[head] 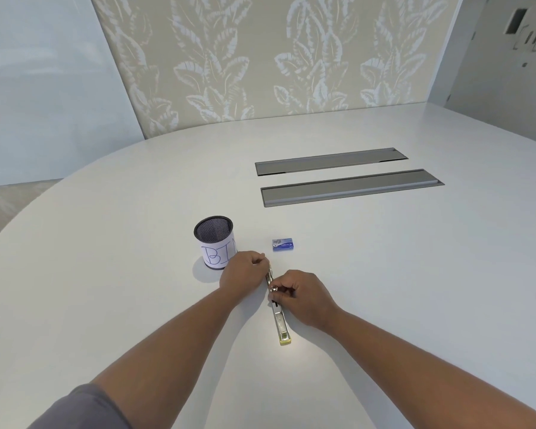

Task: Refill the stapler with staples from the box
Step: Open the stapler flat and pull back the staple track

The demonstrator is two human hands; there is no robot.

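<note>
We have the stapler (279,317) lying opened out flat on the white worktop (384,274), a long metal strip running away from us, its yellowish end nearest. Our left hand (245,274) rests on the far end with the fingers curled in, the grip pinched narrow on the stapler. Our right hand (304,297) sits just beside it over the middle of the strip, fingertips pinched on a small metal part there; we cannot tell whether that is a piece of the stapler or loose staples. Both forearms reach in from the near edge, and a grey sleeve (84,410) shows at the lower left.

Beyond our hands, a little to the right, lies the small blue box (283,244), flat on the worktop and apart from the stapler; it looks closed, so its contents are hidden. Nothing lies between it and our hands.

To the left of the box stands a black mesh cup (214,241), upright, with a paper label wrapped around it bearing hand-drawn letters. Our left hand covers part of the label. What we see of its inside looks empty.

Farther off, two long grey hatches (350,187) lie flush in the worktop, both shut. A leaf-patterned wall (260,57) rises behind.
</note>
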